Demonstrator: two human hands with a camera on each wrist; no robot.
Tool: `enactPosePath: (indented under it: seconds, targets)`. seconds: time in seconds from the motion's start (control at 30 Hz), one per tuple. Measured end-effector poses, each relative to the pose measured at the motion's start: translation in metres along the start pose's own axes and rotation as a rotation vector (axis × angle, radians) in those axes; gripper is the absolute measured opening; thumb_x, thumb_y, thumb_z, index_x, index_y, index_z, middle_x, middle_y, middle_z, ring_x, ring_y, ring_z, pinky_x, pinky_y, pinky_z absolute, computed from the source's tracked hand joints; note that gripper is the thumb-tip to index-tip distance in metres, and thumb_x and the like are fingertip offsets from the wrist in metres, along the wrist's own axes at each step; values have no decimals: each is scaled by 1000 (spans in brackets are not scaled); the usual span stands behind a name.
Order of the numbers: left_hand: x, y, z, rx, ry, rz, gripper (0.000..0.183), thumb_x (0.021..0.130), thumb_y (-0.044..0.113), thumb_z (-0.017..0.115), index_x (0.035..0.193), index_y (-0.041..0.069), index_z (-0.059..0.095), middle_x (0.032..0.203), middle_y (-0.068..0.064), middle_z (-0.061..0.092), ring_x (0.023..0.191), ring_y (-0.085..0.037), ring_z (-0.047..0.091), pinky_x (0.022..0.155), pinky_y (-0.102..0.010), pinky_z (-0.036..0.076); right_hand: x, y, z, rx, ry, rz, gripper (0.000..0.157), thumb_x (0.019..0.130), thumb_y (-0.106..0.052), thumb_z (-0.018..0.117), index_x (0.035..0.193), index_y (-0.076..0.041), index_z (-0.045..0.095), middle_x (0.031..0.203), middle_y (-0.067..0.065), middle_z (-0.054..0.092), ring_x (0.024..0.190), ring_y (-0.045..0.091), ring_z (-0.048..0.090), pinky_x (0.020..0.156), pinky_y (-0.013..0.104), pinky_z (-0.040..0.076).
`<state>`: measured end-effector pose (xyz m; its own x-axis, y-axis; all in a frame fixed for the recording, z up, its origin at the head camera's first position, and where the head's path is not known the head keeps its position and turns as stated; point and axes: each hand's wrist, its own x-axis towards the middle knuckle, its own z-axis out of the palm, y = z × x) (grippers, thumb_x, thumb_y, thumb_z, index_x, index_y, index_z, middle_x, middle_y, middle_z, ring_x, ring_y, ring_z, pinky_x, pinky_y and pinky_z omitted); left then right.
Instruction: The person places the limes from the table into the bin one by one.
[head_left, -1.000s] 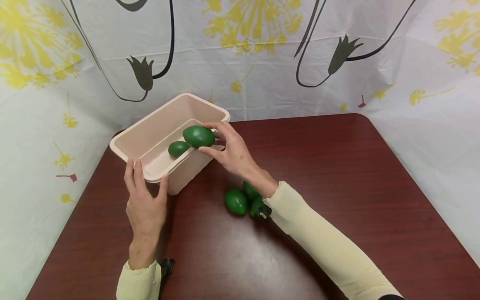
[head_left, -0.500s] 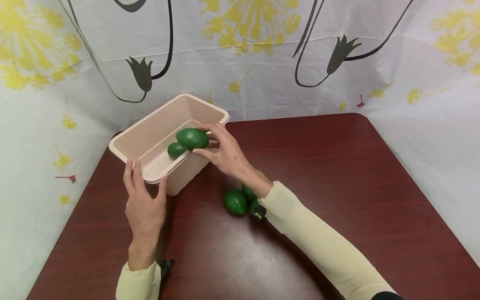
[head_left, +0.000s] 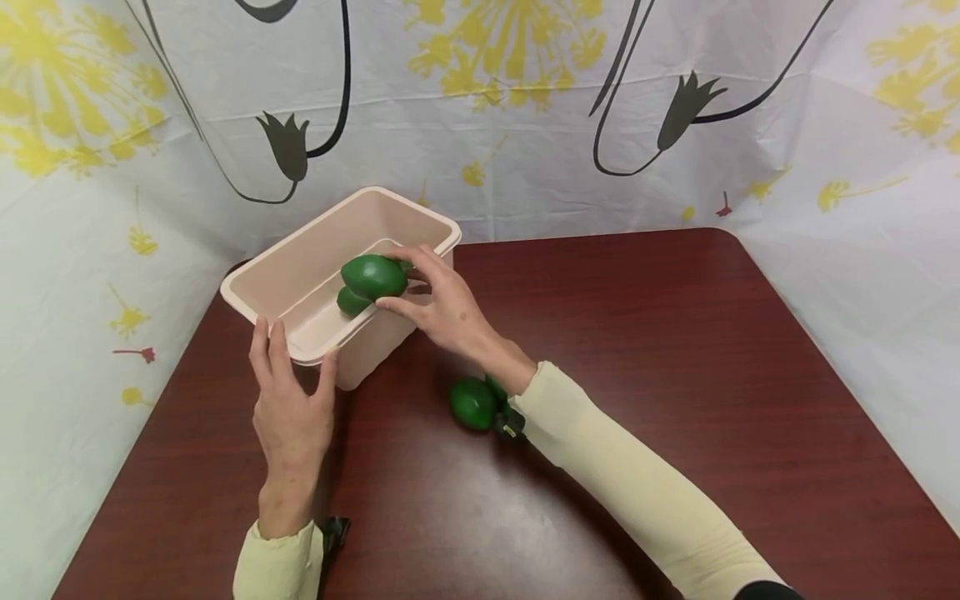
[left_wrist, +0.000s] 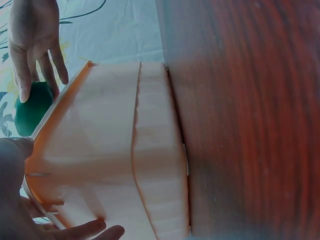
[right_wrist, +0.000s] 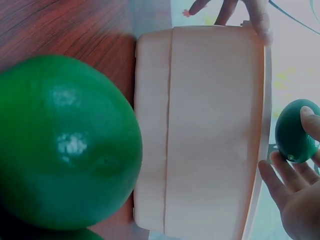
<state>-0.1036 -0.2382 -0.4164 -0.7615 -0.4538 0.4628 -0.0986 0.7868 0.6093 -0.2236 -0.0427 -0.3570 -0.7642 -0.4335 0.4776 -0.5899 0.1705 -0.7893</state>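
Observation:
My right hand (head_left: 446, 308) pinches a smooth green avocado (head_left: 372, 277) between thumb and fingers, just above the near long rim of a pale pink plastic bin (head_left: 360, 354). Below it, a second avocado (head_left: 350, 302) lies on the bin's floor, partly covered in the head view by the held one. At the bin's near left corner, my left hand (head_left: 292, 417) grips the rim, thumb on one side and fingers on the other. The left wrist view shows its fingers (left_wrist: 87, 229) against the bin's outer wall.
On the dark red-brown table (head_left: 637, 333), an avocado (head_left: 472, 404) sits beside another, partly hidden under my right wrist. A large avocado (right_wrist: 70, 142) fills the left of the right wrist view. A patterned white cloth (head_left: 525, 150) hangs behind the bin.
My right hand has moved left with its avocado, from over the near rim to farther over the bin's inside. My left hand and the bin stay put.

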Motion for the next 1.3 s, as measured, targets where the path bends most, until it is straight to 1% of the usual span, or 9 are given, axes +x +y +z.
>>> enactPosePath:
  seconds: [0.2, 0.33, 0.7, 0.9, 1.17, 1.3]
  targets:
    - [0, 0, 0, 3, 1, 3, 78, 100, 53, 61, 165, 19, 32, 174, -1, 25, 92, -60, 64, 75, -69, 47, 1, 2, 4, -27, 0, -31, 56, 89, -18, 83, 141, -13, 61, 128, 6, 64, 116, 19, 68, 101, 29, 56]
    - [0, -1, 0, 1, 7, 6, 78, 100, 53, 62, 164, 19, 33, 174, -1, 25, 91, -60, 63, 74, -70, 47, 2, 1, 6, -27, -2, -41, 56, 89, -19, 83, 140, -14, 61, 129, 5, 64, 116, 18, 67, 101, 30, 56]
    - [1, 0, -1, -3, 8, 12, 78, 101, 52, 62, 165, 19, 32, 174, -2, 25, 93, -60, 63, 75, -70, 47, 4, 0, 11, -56, -8, -38, 55, 90, -23, 83, 140, -16, 62, 138, 2, 63, 114, 15, 67, 97, 25, 56]
    - [1, 1, -1, 1, 3, 13, 78, 101, 53, 61, 165, 19, 31, 174, -2, 25, 90, -59, 63, 74, -69, 47, 6, -1, 14, -63, -13, -23, 54, 90, -23, 83, 140, -16, 62, 136, 2, 63, 113, 14, 65, 95, 28, 57]
    - [1, 1, -1, 4, -2, 8, 78, 100, 54, 61, 164, 19, 33, 174, -2, 25, 89, -58, 64, 73, -68, 48, 7, -2, 18, -40, -6, -5, 55, 89, -21, 84, 139, -15, 63, 133, 3, 64, 110, 14, 65, 92, 24, 57]
    - [0, 2, 0, 1, -7, 7, 78, 101, 53, 61, 165, 18, 32, 174, -2, 25, 89, -58, 64, 74, -68, 48, 9, -2, 20, -64, 0, 4, 54, 88, -23, 84, 138, -15, 63, 132, 3, 65, 106, 14, 67, 89, 22, 56]
